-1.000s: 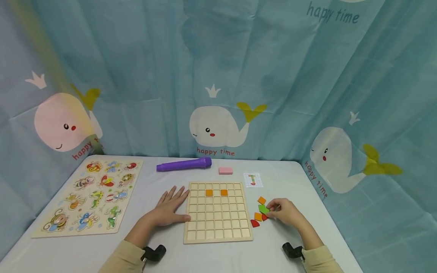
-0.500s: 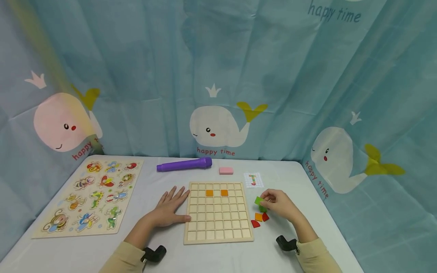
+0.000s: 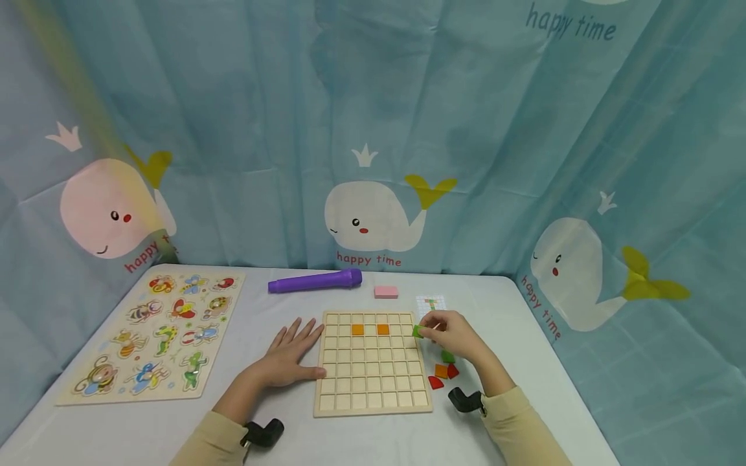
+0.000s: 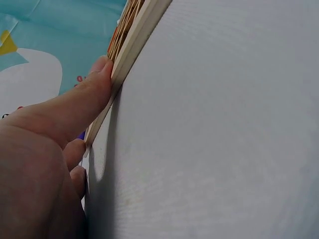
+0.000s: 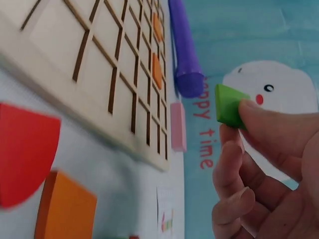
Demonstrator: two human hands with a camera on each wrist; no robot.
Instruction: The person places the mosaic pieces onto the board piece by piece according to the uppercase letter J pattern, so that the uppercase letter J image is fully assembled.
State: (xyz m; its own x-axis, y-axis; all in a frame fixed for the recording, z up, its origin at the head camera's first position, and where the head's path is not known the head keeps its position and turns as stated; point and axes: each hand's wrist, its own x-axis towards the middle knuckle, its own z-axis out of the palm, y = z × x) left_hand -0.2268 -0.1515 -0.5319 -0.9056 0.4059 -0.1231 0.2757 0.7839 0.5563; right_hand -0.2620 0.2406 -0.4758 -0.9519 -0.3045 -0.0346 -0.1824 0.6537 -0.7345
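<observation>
A pale wooden grid board [image 3: 373, 369] lies on the table with two orange square tiles [image 3: 358, 330] set in its second row. My left hand [image 3: 287, 362] lies spread at its left edge, fingers straight; in the left wrist view the thumb [image 4: 82, 102] touches the board's side. Between thumb and fingertips, my right hand [image 3: 457, 333] pinches a green tile [image 5: 230, 105] above the board's upper right edge. Beside the board lie another green tile [image 3: 447, 356], an orange tile [image 3: 441, 371] and two red rounded tiles [image 3: 436, 382]. My right hand may hide more.
A small printed pattern card [image 3: 430, 303] sits behind my right hand, partly covered. Along the back are a purple stick-shaped object [image 3: 315, 281] and a pink block [image 3: 386, 292]. An insect picture puzzle [image 3: 192, 323] lies at left. Curtains with whales [image 3: 373, 217] enclose the table.
My right hand has picked a green tile from the loose pieces and carried it left and away from me, to the board's right edge. My left hand has stayed in place.
</observation>
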